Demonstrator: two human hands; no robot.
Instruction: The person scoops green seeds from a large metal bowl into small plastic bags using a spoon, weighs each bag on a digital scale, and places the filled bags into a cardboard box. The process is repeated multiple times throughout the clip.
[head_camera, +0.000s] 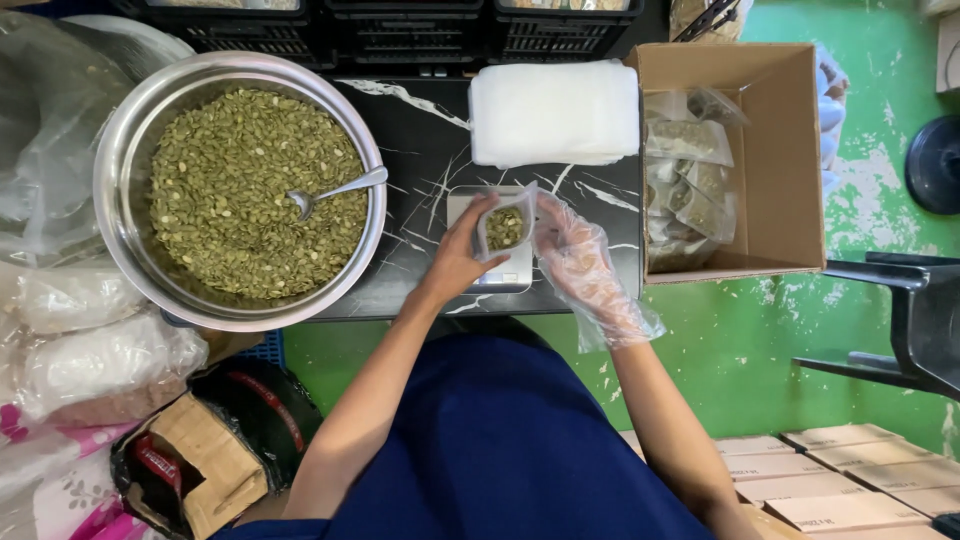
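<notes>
Though glossy-clear, a seed-filled pouch (505, 228)

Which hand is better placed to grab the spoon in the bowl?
Left. The left hand is bare and nearer the spoon in the bowl. The gloved right hand sits on the pouch's far side.

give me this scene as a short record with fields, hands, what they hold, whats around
left hand: bare left hand holds the small clear pouch of green seeds
right hand: right hand in a thin plastic glove grips the pouch's other side
under pouch: small scale on the dark marbled table
left of hands: steel bowl of green seeds with a spoon in it
behind: stack of white bags
right: cardboard box holding filled pouches
</notes>
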